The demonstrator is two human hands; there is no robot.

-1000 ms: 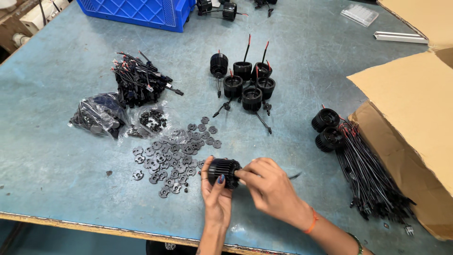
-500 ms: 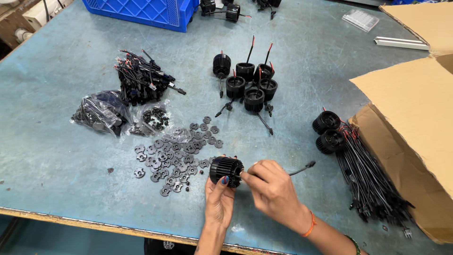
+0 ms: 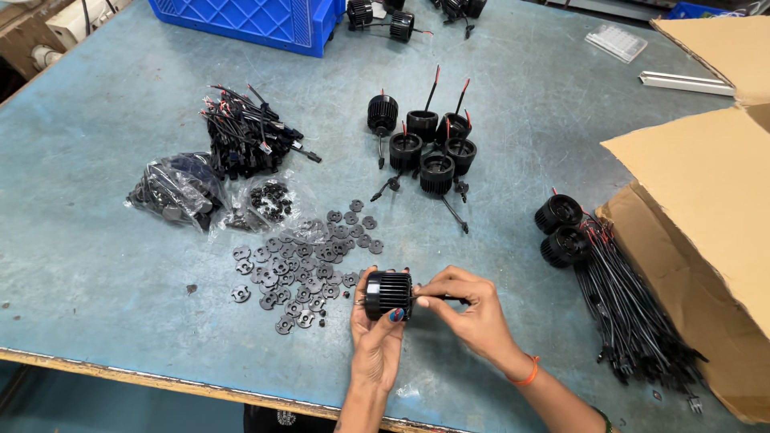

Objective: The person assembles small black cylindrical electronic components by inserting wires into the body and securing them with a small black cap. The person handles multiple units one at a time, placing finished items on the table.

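**Inspector:** State of the hands, please.

**Operator:** From my feed, the left hand (image 3: pixel 377 337) is curled around a black ribbed cylinder (image 3: pixel 389 294), thumb on its near face and fingers behind it. The right hand (image 3: pixel 473 309) is mostly closed, its fingertips pinching a thin black lead (image 3: pixel 437 298) that sticks out of the cylinder's right end.

**Inspector:** Where does the cylinder sit?

**Operator:** Between both hands, near the front edge of the blue-grey table (image 3: pixel 120 265), just right of a scatter of small flat black discs (image 3: pixel 305 265). I cannot tell whether it touches the table.

**Inspector:** Packaging and containers?

**Operator:** Two clear plastic bags of small black parts (image 3: pixel 172 188) lie left of the discs, with a bundle of black connector wires (image 3: pixel 245 136) behind them. A blue plastic crate (image 3: pixel 249 20) stands at the far edge. An open brown cardboard box (image 3: pixel 706 208) fills the right side, with a sheaf of long black leads (image 3: pixel 634 317) and two more ribbed cylinders (image 3: pixel 561 228) beside it. A cluster of finished cylinders (image 3: pixel 425 144) stands mid-table. A small clear tray (image 3: pixel 616 42) lies far right.
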